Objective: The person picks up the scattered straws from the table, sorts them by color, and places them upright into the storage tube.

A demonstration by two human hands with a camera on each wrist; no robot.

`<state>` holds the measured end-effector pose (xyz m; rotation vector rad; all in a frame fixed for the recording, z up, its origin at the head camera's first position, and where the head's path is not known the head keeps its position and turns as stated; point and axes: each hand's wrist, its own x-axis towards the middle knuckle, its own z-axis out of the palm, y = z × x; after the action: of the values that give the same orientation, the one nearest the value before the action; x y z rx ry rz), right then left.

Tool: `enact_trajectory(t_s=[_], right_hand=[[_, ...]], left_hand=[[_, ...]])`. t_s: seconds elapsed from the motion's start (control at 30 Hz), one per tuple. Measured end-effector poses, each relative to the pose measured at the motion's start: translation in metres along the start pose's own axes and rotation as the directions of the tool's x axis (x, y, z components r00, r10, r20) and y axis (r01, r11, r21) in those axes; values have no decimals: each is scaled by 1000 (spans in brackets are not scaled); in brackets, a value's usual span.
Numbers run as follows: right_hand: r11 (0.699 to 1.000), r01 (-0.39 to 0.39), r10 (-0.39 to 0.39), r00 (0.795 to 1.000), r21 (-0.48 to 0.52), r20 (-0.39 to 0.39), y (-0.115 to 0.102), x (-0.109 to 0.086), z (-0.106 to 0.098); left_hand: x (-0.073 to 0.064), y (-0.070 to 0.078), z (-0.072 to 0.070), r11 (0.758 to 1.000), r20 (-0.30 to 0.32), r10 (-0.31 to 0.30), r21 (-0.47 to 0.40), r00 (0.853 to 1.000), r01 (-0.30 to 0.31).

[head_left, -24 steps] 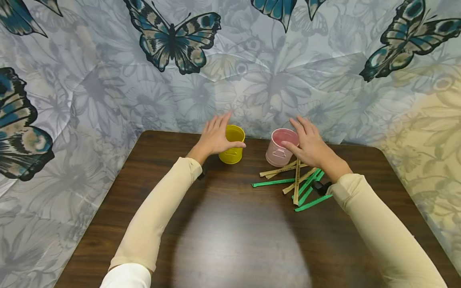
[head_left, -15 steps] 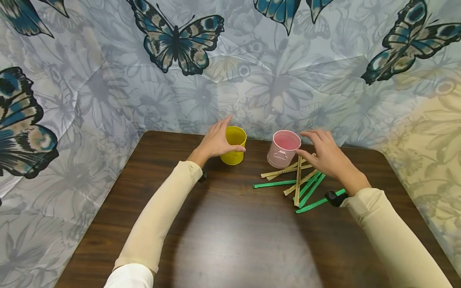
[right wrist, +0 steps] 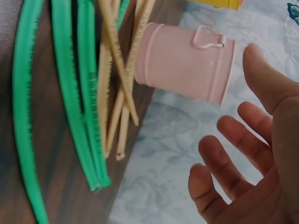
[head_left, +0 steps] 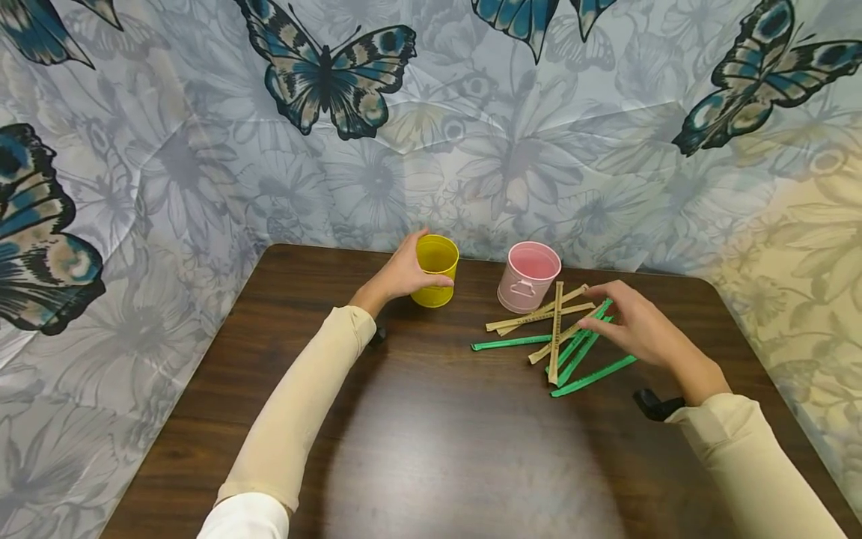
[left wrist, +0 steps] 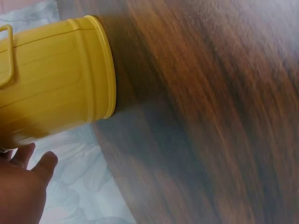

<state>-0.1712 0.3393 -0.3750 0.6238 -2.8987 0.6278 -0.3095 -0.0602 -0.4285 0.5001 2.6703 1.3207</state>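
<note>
In the head view my left hand (head_left: 405, 271) curls round the small yellow bucket (head_left: 433, 293) from the left, thumb across its front and fingers behind. The left wrist view shows the yellow bucket (left wrist: 60, 77) upright on the table, fingers (left wrist: 44, 165) right at its upper side. My right hand (head_left: 636, 322) hovers at the right end of a loose pile, thumb and fingers apart, nothing between them. That pile holds several thin tan wrapped straws (head_left: 556, 333) and several green wrapped straws (head_left: 592, 376). In the right wrist view the right hand (right wrist: 247, 163) has relaxed, spread fingers.
A small pink bucket (head_left: 527, 283) stands just behind the straws, its handle folded against the front. Close behind the back edge of the dark wooden table (head_left: 458, 449) hangs a butterfly-patterned cloth (head_left: 525, 165).
My right hand has moved from beside the pink bucket's rim toward me and right, down to the straws. My left fingers have lowered round the yellow bucket. Buckets and straws stay put.
</note>
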Motion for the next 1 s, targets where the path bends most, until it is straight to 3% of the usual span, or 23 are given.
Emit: enact_trajectory(t_s=[0.3, 0.63, 1.0], right_hand=[[988, -142, 131, 981, 67, 143, 9, -25, 14], [976, -202, 179, 954, 76, 239, 28, -49, 33], [973, -191, 152, 952, 129, 266, 43, -56, 51]], left_hand=[[0, -2, 4, 994, -15, -37, -101, 999, 35], [-2, -4, 7, 980, -7, -56, -193, 998, 54], [0, -6, 10, 963, -26, -58, -264, 998, 49]])
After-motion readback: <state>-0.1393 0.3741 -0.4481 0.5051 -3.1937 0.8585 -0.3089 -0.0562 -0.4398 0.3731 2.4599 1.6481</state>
